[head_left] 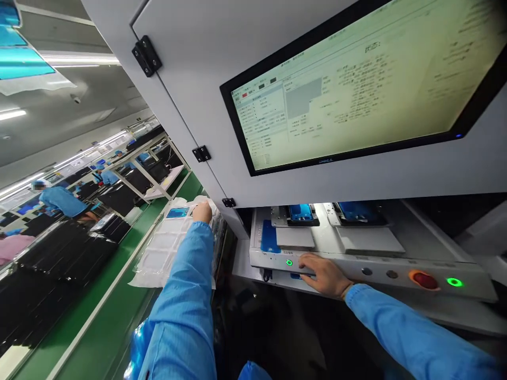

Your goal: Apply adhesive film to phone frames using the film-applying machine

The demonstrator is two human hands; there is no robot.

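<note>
My left hand point(203, 212) is stretched out over a tray lined with white sheeting point(162, 250), at its far right side. Close to its left lies a flat blue panel point(177, 212), like a phone screen. The fingers of this hand are mostly turned away from view, so what they hold, if anything, is hidden. My right hand point(327, 274) rests on the front edge of the machine's bed point(261, 258), fingers extended, beside a green-lit button point(289, 262). Behind it, two blue-faced panels point(301, 212) sit in fixtures on the bed.
Above the bed hangs the grey cabinet with a monitor point(356, 100). A red emergency button point(424, 279) and a green-lit button point(454, 282) are on the right of the front panel. Black stacked trays point(47, 269) stand at left, and people in blue work farther off.
</note>
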